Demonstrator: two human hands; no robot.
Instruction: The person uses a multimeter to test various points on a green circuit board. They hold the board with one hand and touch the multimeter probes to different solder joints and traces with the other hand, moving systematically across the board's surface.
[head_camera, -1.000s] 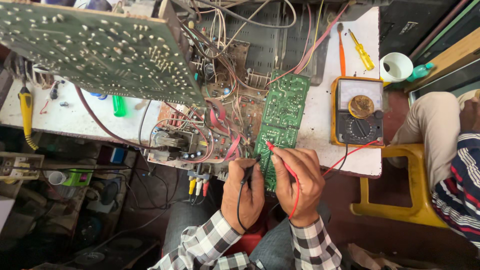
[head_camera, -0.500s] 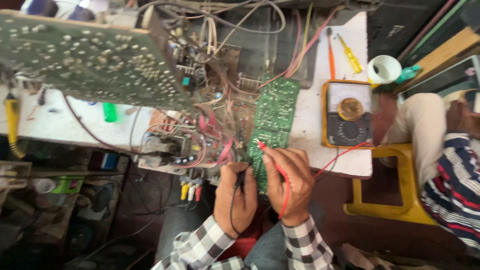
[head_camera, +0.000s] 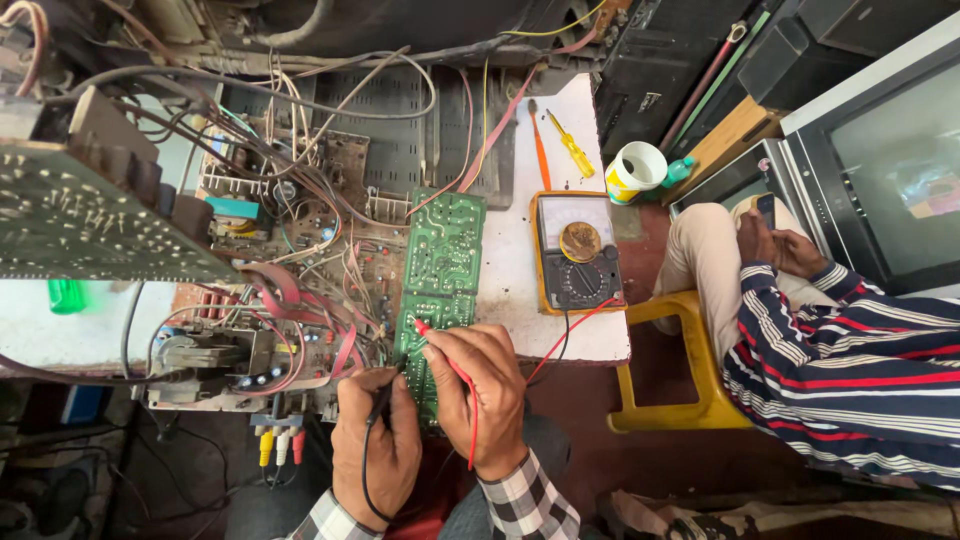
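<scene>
Probes (head_camera: 440, 350) in both hands (head_camera: 480, 400), seemingly on green board (head_camera: 440, 270).

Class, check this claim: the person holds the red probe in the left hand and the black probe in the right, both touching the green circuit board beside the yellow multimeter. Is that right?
Not quite: the hands are swapped. The head view shows the right hand holding the red probe and the left hand holding the black probe, at the green circuit board beside the yellow multimeter.
</scene>
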